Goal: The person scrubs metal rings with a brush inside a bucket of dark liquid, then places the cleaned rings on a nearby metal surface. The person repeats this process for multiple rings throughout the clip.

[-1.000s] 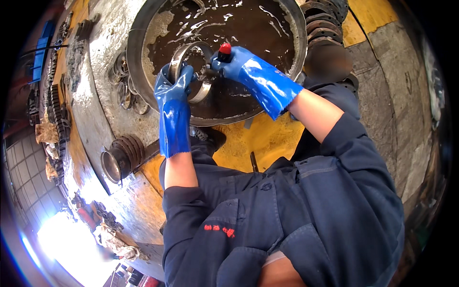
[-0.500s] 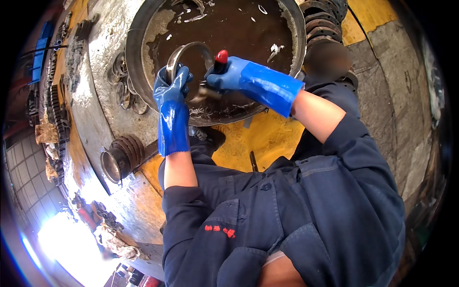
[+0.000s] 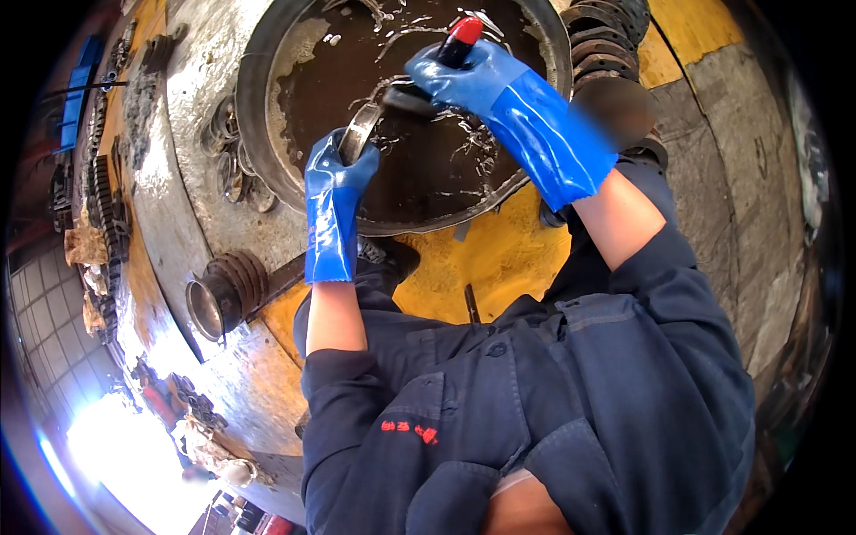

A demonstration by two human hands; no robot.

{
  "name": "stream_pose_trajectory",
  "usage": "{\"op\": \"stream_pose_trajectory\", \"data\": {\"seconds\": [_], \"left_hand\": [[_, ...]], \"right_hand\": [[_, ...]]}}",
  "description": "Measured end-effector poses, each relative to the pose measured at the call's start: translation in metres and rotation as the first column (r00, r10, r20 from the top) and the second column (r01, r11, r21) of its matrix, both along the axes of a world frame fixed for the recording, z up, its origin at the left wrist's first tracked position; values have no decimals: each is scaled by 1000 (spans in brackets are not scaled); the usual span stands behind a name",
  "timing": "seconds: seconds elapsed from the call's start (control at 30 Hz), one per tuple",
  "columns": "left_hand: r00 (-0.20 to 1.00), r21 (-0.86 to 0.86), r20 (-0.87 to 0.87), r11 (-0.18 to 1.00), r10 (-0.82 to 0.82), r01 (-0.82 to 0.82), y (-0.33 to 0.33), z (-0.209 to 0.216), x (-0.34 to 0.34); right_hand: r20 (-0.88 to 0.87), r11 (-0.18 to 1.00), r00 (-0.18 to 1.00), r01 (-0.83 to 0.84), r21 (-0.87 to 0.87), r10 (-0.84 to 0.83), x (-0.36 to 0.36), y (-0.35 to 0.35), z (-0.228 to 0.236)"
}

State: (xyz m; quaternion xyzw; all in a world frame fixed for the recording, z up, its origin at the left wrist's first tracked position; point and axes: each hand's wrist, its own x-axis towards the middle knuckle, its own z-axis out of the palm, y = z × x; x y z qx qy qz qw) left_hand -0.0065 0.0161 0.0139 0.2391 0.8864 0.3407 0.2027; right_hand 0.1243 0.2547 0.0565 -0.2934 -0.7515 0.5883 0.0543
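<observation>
My left hand point(image 3: 339, 165), in a wet blue rubber glove, grips a metal ring point(image 3: 360, 127) over the near left part of a wide round basin. The ring is tilted and seen nearly edge-on, its lower part hidden by the fingers. My right hand point(image 3: 473, 76), gloved the same way, is closed round the black handle of a brush point(image 3: 462, 40) with a red end. The dark, slightly blurred head of the brush is close to the ring's upper end; whether they touch I cannot tell. Dark liquid with whitish foam fills the basin point(image 3: 259, 76) beneath both hands.
Several thin metal rings point(image 3: 239, 174) lie left of the basin on the metal surface. Nearer, a row of ribbed rings point(image 3: 236, 281) lies on its side. Stacked dark round plates point(image 3: 606, 45) stand right of the basin. Yellow flooring point(image 3: 481, 267) shows between my legs.
My right hand has moved up and away with the brush. The ring has tilted from an open circle to nearly edge-on, and my left hand has shifted slightly right. The liquid's surface shows more ripples.
</observation>
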Motion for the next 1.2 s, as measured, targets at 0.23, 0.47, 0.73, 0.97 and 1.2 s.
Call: {"op": "stream_pose_trajectory", "data": {"seconds": [0.23,0.47,0.73,0.97,1.2], "left_hand": [[977,120,154,984,-148,130,-2,-31,3],[985,170,-138,977,-107,130,-8,-21,5],[979,378,201,918,44,-119,-21,-11,1],[820,686,571,568,-36,-454,-25,-12,-4],[719,637,687,565,-108,-524,-26,-7,-28]], "right_hand": [[13,966,967,-255,-30,256,-4,-40,11],[92,996,992,85,-12,-84,-13,17,-34],[256,956,943,254,-147,-211,-5,29,-54],[414,935,882,313,-164,-223,-9,13,-69],[201,994,979,-5,-106,27,-8,-11,-65]]}}
